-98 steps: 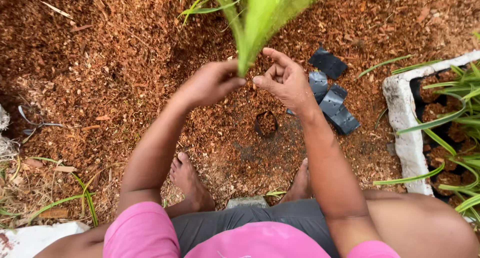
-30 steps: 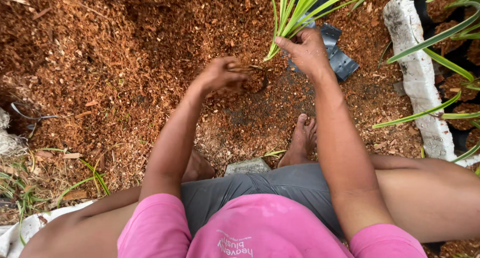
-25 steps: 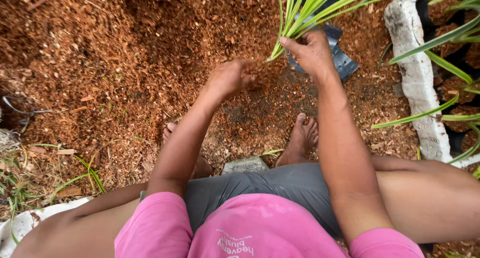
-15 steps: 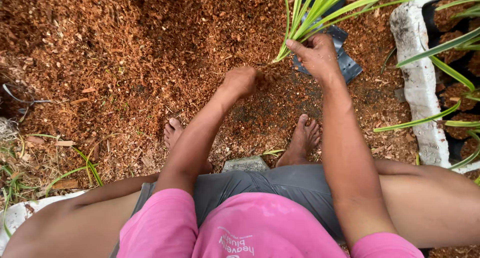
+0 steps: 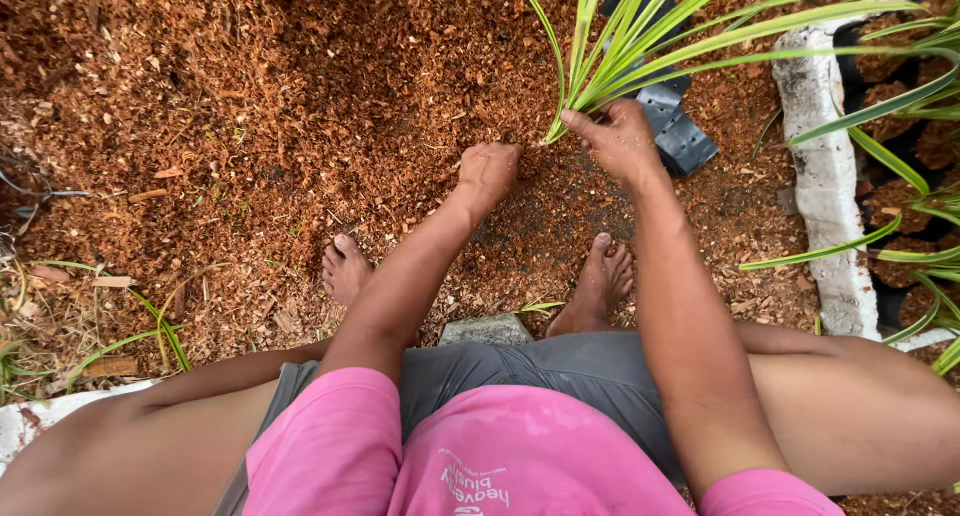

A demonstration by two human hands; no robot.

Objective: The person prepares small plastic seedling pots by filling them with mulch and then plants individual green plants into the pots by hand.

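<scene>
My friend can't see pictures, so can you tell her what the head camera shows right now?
Seen from above, a seated person's right hand holds a green long-leaved seedling upright by its base, while the closed left hand presses into reddish-brown coconut husk mulch beside it. Black plastic nursery bags lie behind, and a white tray of potted seedlings sits at the right.

— Where does the seedling [image 5: 620, 46] sit?
— On the coir heap [image 5: 300, 106], toward its far right, the right hand [image 5: 620, 141] at its base and the left hand [image 5: 490, 171] just left of that.
— And behind it?
— Flat plastic grow bags [image 5: 680, 136], touching the leaves. Right of those, the foam tray [image 5: 825, 176] with potted seedlings [image 5: 915, 146] in it.
</scene>
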